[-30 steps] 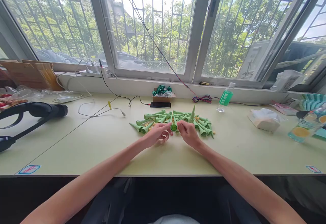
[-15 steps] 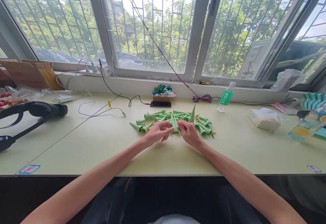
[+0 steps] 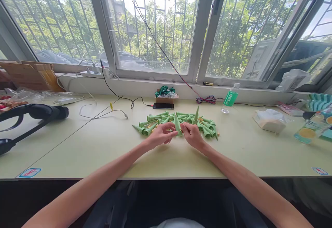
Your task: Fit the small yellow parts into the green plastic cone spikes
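As left hand (image 3: 162, 134), right hand (image 3: 192, 134) hold green cone (image 3: 177, 123) | seemingly more upright

The left edge cuts off the black plastic headset (image 3: 38, 112) and brown cardboard box (image 3: 31, 76). The bare left hand (image 3: 162, 135) partly covers the upright green tapered cone (image 3: 176, 121); what the curled fingertips of the bare right hand (image 3: 192, 136) grip is hidden, and the small yellow pieces (image 3: 218, 134) are too small to identify

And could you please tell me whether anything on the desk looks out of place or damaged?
Only mildly odd: just beyond the right hand, one green cone points upward, while most in the pile lie on their sides. No spill or damage stands out.
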`<state>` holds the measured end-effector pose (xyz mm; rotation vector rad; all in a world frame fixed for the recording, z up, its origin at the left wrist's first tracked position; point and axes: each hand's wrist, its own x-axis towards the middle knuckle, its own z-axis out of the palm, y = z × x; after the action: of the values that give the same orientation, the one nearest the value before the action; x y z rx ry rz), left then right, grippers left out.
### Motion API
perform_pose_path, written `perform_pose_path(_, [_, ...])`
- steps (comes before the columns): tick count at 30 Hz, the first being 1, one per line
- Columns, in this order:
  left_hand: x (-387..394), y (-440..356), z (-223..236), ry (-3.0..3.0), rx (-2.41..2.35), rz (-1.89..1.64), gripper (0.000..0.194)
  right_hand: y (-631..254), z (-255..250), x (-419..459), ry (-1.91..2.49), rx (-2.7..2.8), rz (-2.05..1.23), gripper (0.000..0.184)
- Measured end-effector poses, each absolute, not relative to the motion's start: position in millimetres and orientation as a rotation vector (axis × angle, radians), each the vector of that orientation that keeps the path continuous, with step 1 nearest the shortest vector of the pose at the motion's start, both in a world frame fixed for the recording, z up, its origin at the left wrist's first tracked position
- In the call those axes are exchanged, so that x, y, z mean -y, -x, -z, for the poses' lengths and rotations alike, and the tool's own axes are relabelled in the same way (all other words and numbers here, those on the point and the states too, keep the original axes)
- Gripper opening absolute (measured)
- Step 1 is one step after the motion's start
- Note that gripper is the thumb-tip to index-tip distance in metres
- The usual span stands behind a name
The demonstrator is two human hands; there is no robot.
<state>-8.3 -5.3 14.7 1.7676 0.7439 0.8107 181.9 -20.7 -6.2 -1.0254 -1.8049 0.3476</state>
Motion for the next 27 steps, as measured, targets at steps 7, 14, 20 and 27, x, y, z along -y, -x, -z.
perform_pose_path(7, [6.9, 8.7, -17.5, -1.761, -0.754, -0.788, 0.039, -181.2, 5.5, 20.9, 1.034, 1.807, -0.344, 0.045])
perform_pose_path(14, [7.1, 8.7, -17.3, -1.767, -0.763, -0.782, 0.041, -182.0, 5.9, 20.0, 1.032, 1.819, -0.317, 0.045])
perform_pose_path(20, [6.6, 8.1, -16.0, -1.766, -0.765, -0.795, 0.041, -181.5, 5.4, 20.3, 1.034, 1.818, -0.311, 0.046])
perform_pose_path(27, [8.3, 7.7, -18.0, -1.761, -0.762, -0.781, 0.037, -181.5, 5.5, 20.3, 1.02, 1.818, -0.328, 0.044])
